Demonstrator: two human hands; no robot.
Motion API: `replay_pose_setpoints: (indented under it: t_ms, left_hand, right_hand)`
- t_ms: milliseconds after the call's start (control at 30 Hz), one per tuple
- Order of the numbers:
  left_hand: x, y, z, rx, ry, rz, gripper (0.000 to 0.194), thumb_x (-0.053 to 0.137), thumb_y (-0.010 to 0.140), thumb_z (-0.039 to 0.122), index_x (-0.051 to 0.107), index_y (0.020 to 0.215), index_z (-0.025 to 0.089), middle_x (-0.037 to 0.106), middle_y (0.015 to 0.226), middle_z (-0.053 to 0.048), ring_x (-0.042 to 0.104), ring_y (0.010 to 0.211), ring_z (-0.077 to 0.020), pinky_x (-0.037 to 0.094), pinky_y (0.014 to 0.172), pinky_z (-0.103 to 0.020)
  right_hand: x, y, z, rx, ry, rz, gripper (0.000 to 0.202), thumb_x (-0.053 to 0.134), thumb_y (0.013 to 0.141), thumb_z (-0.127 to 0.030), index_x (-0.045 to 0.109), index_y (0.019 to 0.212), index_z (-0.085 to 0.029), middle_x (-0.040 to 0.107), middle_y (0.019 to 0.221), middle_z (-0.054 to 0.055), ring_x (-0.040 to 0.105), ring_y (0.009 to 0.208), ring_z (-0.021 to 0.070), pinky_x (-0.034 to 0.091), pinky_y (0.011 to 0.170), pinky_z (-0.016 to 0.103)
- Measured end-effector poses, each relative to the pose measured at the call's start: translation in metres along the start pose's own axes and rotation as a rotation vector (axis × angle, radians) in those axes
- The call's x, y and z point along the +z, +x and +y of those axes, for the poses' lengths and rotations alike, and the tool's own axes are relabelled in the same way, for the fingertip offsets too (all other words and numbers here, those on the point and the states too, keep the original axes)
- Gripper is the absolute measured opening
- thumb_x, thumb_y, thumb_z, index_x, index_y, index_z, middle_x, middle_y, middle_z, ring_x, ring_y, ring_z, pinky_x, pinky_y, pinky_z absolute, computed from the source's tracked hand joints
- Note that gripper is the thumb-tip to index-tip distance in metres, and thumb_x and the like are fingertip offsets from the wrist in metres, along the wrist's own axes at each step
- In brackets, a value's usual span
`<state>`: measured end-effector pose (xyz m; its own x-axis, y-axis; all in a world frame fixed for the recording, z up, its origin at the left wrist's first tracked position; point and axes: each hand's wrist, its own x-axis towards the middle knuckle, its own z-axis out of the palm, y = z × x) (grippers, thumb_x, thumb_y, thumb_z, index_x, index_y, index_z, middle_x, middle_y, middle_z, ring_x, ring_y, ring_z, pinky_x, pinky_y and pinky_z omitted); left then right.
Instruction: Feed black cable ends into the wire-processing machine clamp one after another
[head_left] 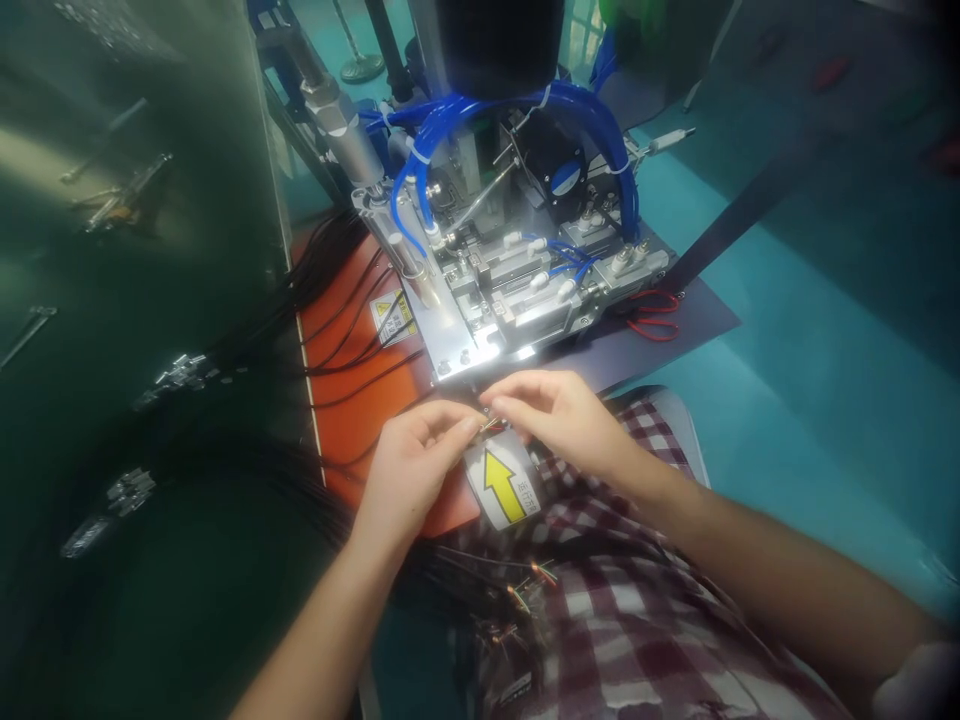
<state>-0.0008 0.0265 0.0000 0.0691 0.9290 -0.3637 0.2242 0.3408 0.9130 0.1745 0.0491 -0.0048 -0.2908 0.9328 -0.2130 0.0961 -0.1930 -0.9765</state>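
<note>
My left hand [416, 455] is closed in a pinch on a thin cable end whose fine wires [491, 424] show between my fingertips. Close beside it, my right hand [551, 412] pinches at the same wires from the right. Both hands are just in front of the metal plate of a machine [450, 345]. Under them is a white label with a yellow arrow [504, 482]. A bundle of black cables with stripped, coloured ends [517, 600] lies across my lap on the checked cloth.
Black cables [330, 370] cross the orange board [341, 325]. Clear connector clusters [129, 492] lie on the dark green table [187, 620] at left. Blue tubes [450, 115] arch over the machine; red-handled scissors [656, 318] lie on its right.
</note>
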Motion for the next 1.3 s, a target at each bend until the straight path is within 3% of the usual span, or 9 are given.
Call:
replay_pose_setpoints:
  t_ms: [100,233,567,733,933,1167,1300]
  left_hand:
    - [-0.001,-0.001,-0.001,-0.009,-0.009,0.002,0.022,0.068,0.080,0.040,0.070,0.080,0.019,0.052,0.057,0.003,0.040,0.050,-0.0068,0.030,0.047,-0.020]
    - [-0.001,-0.002,-0.002,0.001,0.006,0.009,0.022,0.068,0.080,0.040,0.070,0.081,0.019,0.055,0.059,0.003,0.042,0.051,-0.0063,0.032,0.048,-0.019]
    - [-0.006,0.000,-0.001,0.007,0.002,-0.068,0.024,0.075,0.073,0.033,0.067,0.090,0.018,0.065,0.073,0.001,0.060,0.067,-0.0105,0.048,0.063,-0.020]
    - [-0.011,0.000,-0.007,0.139,0.170,-0.030,0.015,0.070,0.078,0.030,0.070,0.088,0.019,0.070,0.087,-0.004,0.065,0.082,-0.0170,0.051,0.075,-0.029]
    - [-0.005,0.004,-0.014,0.270,0.212,0.005,0.008,0.065,0.081,0.026,0.070,0.083,0.020,0.070,0.084,-0.003,0.064,0.082,-0.0170,0.050,0.078,-0.030]
    - [-0.004,0.003,-0.018,0.278,0.248,0.077,0.010,0.065,0.080,0.026,0.067,0.088,0.020,0.067,0.085,-0.001,0.062,0.078,-0.0156,0.050,0.072,-0.028]
    - [-0.005,0.002,-0.021,0.294,0.311,0.156,0.007,0.065,0.080,0.027,0.068,0.082,0.021,0.067,0.082,-0.001,0.062,0.077,-0.0155,0.050,0.072,-0.028]
  right_hand:
    - [-0.003,0.000,-0.003,0.030,-0.048,0.012,0.016,0.060,0.084,-0.023,0.072,0.082,-0.013,0.065,0.063,0.000,0.054,0.051,0.0092,0.044,0.052,0.023]
    - [-0.001,-0.002,0.001,0.011,-0.051,-0.005,0.015,0.063,0.082,-0.026,0.070,0.080,-0.013,0.069,0.073,0.003,0.057,0.059,0.0118,0.045,0.054,0.024]
    - [-0.003,-0.003,0.003,-0.161,-0.260,-0.003,0.013,0.058,0.085,-0.020,0.066,0.077,-0.015,0.067,0.072,0.001,0.056,0.063,0.0114,0.041,0.059,0.024]
    - [-0.003,0.000,0.000,-0.022,-0.129,-0.061,0.013,0.057,0.085,-0.021,0.063,0.076,-0.015,0.062,0.067,-0.001,0.052,0.055,0.0091,0.040,0.053,0.022]
    - [0.000,0.005,-0.009,0.213,0.039,-0.084,0.016,0.058,0.082,-0.014,0.059,0.066,-0.013,0.059,0.059,-0.003,0.047,0.048,0.0064,0.038,0.052,0.022]
    - [-0.002,0.008,-0.008,0.209,0.099,-0.044,0.016,0.059,0.083,-0.015,0.061,0.067,-0.013,0.056,0.055,-0.005,0.046,0.049,0.0063,0.040,0.056,0.022]
    - [-0.006,0.008,-0.002,0.173,0.099,-0.010,0.017,0.056,0.088,-0.024,0.065,0.080,-0.011,0.061,0.062,-0.002,0.049,0.052,0.0068,0.042,0.059,0.023]
